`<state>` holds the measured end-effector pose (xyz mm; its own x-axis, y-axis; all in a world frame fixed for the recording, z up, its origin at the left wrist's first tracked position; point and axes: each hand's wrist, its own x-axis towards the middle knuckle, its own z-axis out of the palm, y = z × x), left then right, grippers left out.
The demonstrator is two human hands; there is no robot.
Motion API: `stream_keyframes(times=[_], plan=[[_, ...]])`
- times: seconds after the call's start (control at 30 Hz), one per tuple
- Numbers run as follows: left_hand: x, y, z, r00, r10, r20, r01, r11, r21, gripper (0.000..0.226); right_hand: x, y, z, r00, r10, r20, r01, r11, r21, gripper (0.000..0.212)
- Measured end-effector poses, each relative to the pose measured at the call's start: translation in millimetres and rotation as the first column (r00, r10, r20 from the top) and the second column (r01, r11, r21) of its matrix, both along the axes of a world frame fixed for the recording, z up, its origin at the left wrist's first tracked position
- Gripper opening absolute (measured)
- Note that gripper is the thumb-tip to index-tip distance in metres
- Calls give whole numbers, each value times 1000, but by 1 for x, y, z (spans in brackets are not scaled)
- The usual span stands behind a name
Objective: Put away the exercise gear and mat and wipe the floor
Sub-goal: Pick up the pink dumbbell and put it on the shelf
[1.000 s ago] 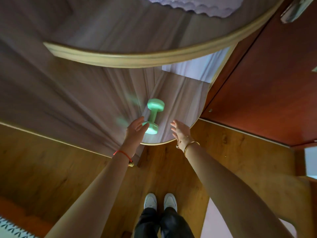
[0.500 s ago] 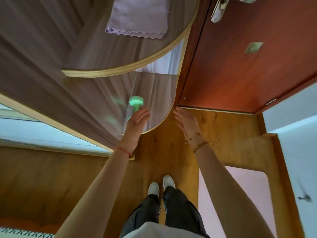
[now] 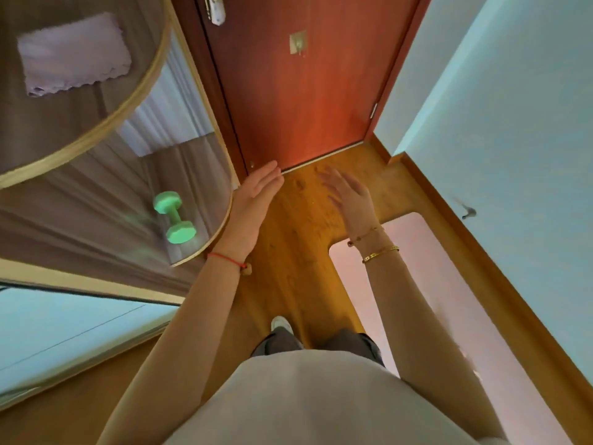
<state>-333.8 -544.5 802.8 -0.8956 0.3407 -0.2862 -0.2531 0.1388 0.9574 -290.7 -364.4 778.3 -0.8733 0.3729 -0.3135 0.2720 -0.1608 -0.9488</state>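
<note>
Dumbbell (image 3: 174, 217) on shelf (image 3: 205, 239), left of straight fingers (image 3: 268, 176); untouched

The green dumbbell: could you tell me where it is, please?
Head view, left of centre: the green dumbbell lies on the lower shelf, beside the left hand.

Just below the left grip (image 3: 253, 202), a thin red string (image 3: 224, 258) circles the wrist, with a small round wooden bead (image 3: 246, 269) on it. Below the right grip (image 3: 351, 197) sit a fine beaded chain (image 3: 365, 235) and a flat gold bangle (image 3: 380, 253). Both forearms are bare. The person wears a pale beige top (image 3: 321, 403), dark grey trousers (image 3: 279, 340) and a white shoe (image 3: 281, 323).
</note>
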Motion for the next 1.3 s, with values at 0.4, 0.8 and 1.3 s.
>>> stream_keyframes(times=[0.4,0.8,1.3], plan=[[114,135,25,914,-402,-44,403,915,17,45,201,92,30,902,-431,-34,431,902,14,32],[285,239,19,777,-629,-21,628,772,101,46,416,156,26,696,-718,-8,718,696,9,37],[422,344,-55,636,-757,153,763,646,27,37,592,201,-26,434,-883,178,893,448,43,37]])
